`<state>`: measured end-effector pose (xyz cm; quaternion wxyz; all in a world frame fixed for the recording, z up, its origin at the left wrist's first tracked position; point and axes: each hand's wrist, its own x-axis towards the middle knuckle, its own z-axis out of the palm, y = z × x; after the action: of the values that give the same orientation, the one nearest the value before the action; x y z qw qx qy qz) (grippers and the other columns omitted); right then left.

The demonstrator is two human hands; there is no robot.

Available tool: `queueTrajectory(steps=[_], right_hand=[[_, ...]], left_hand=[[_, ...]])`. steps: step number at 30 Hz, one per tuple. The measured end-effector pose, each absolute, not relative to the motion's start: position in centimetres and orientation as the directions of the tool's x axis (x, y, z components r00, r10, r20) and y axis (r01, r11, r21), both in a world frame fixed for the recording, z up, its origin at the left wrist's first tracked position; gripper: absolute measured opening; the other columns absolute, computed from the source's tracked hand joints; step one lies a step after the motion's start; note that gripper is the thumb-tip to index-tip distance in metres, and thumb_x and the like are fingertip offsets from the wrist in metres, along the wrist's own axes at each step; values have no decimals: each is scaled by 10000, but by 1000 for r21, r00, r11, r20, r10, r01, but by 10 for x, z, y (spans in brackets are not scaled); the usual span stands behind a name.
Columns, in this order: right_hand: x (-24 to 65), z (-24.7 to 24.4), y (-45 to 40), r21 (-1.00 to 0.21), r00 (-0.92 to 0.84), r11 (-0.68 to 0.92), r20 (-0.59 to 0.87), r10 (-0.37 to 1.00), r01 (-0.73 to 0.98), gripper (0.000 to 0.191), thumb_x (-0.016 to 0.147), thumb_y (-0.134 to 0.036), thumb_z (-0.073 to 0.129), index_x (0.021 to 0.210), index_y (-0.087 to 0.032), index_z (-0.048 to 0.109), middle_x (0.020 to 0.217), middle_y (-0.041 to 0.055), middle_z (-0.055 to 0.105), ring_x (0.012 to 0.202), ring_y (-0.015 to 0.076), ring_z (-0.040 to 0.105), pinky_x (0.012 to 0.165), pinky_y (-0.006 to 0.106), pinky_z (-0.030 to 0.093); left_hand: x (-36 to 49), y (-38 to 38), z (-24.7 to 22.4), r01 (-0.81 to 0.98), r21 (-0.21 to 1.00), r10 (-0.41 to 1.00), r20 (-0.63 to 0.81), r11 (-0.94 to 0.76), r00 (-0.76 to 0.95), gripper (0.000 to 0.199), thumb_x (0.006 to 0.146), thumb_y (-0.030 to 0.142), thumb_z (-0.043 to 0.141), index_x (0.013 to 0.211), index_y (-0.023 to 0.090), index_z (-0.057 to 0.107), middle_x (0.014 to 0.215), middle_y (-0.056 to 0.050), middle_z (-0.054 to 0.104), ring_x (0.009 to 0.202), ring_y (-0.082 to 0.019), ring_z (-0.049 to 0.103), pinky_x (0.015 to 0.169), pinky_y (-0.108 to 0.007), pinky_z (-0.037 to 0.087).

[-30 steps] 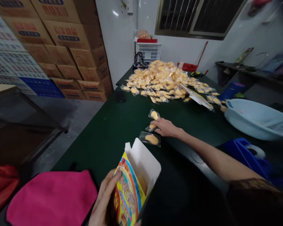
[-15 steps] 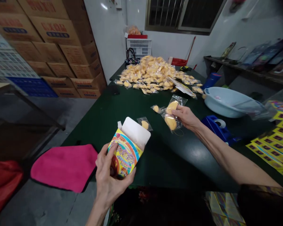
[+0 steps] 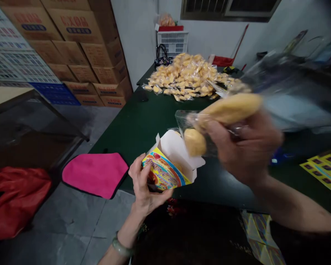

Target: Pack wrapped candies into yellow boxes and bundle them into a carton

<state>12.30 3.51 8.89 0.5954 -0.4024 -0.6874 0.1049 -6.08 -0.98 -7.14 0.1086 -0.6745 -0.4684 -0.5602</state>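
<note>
My left hand (image 3: 146,186) grips a small printed carton (image 3: 165,171), yellow and blue with its white flaps open, tilted towards the right. Something yellowish shows just inside its mouth. Above and right of the carton, my right hand (image 3: 242,147) is closed on clear packets of yellow snack pieces (image 3: 194,141), raised close to the camera and blurred. One piece hangs in its film near the carton's open flap. At the back of the dark green table (image 3: 121,132) lies a large heap of similar packets (image 3: 184,75).
A pink cloth-covered seat (image 3: 95,173) and a red bag (image 3: 13,202) are at left. Brown boxes (image 3: 77,25) are stacked behind. Flat yellow printed cartons (image 3: 325,169) lie at right, partly behind my right arm. A white crate (image 3: 172,42) stands at the back.
My right hand has lifted the packets off the table, up and nearer the camera. The left hand has tipped the carton further to the right. The view has shifted.
</note>
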Motion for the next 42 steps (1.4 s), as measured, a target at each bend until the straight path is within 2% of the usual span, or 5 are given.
queueTrajectory(steps=[19,25,30,37,42], right_hand=[[160,32,98,-894,80,431,442,894,122,253,841,-455,576,887,-211,628,759,18,670,639,139,617,545,264,501],[205,-12,130,-732,-38,236,276,960,639,321,724,-426,657,882,-147,634,803,89,668,705,226,637,673,396,528],[195,20,66,-563,-147,554,608,780,614,447,818,-378,610,1223,-207,525,1158,135,611,993,257,631,787,422,522],[140,61,17,-15,-520,812,762,387,583,114,863,-287,601,819,-186,631,1085,112,653,1129,321,556,878,481,453],[156,65,9,-379,-260,797,803,536,470,175,893,-134,515,946,-269,614,1076,18,610,1046,207,579,890,400,472]], left_hand=[[-38,-1,-59,707,529,629,763,-471,-152,899,590,336,777,1370,207,349,1295,-162,446,1188,-332,476,953,-504,407],[-35,1,-72,610,517,504,837,-601,-212,1059,557,398,823,1432,253,243,1354,-140,373,1260,-335,424,999,-533,421],[-22,2,-77,697,529,559,799,-484,-219,870,744,392,696,1444,262,197,1379,-104,345,1276,-330,413,982,-545,433],[-12,2,-83,762,349,467,882,-546,-69,1002,617,356,801,1423,289,209,1376,-162,344,1260,-342,433,1011,-592,387],[-18,-5,-91,733,402,482,869,-549,-116,979,664,445,779,1429,262,196,1392,-166,316,1309,-356,391,1062,-594,329]])
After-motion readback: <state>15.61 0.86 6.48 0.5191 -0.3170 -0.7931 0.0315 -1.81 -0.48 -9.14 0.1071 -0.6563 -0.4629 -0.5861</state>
